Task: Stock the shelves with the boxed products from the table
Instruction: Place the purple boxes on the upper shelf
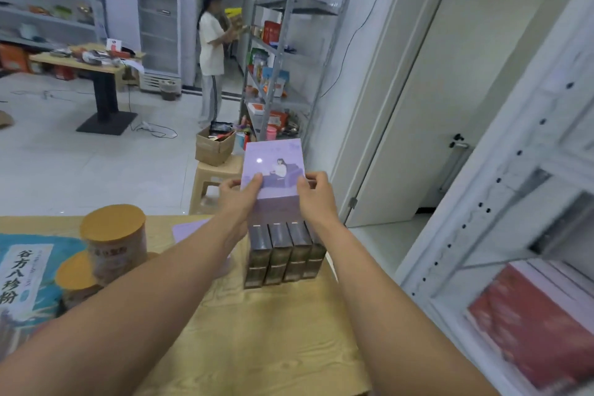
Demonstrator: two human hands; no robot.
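Note:
A flat lilac box (pixel 273 167) with a seated figure printed on its face is lifted above the far edge of the wooden table (pixel 257 341). My left hand (pixel 239 193) grips its left lower edge and my right hand (pixel 316 194) grips its right lower edge, thumbs on the printed face. Just below it, several dark brown boxes (pixel 283 254) stand side by side in two stacked rows on the table. The white metal shelf unit (pixel 501 202) stands at the right, with red boxes (pixel 540 328) on a lower shelf.
Two orange-lidded tins (pixel 112 241) and a teal printed box (pixel 25 276) sit on the table's left. Another lilac box (pixel 189 230) lies behind my left arm. A beige stool (pixel 212 180) carrying a cardboard box stands beyond. A person (pixel 210 51) works at a grey rack (pixel 289 67).

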